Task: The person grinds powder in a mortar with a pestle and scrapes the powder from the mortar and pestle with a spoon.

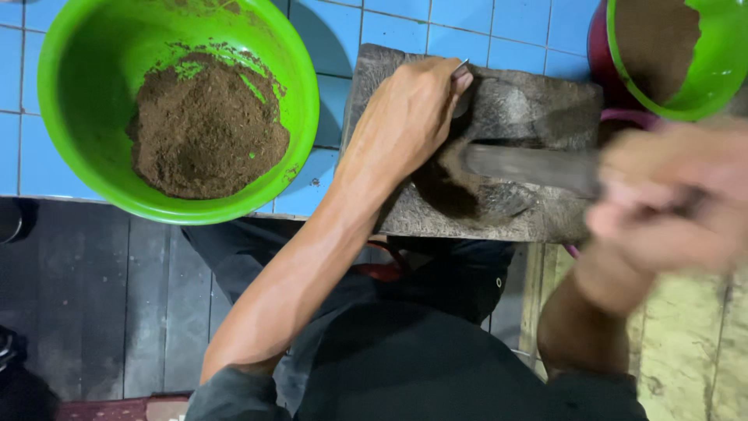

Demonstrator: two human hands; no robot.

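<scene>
at the centre of the frame the left hand (pixel 409 117) rests on a worn wooden block (pixel 538 109), fingers curled and pinching a small metal piece (pixel 461 68) at its top edge. the right hand (pixel 670 199), blurred at the right, has its grip clenched on the handle of a broad blade (pixel 530 168) lying across the block beside a dark brown pile (pixel 444 187). 1 green bowl (pixel 93 86) of brown powder sits at upper left on the blue-tiled desk (pixel 467 27), another green bowl (pixel 721 70) at upper right.

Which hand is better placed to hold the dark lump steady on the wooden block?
Probably the left hand: it already rests on the dark lump on the wooden block. The right hand, blurred, grips the blade.
</scene>
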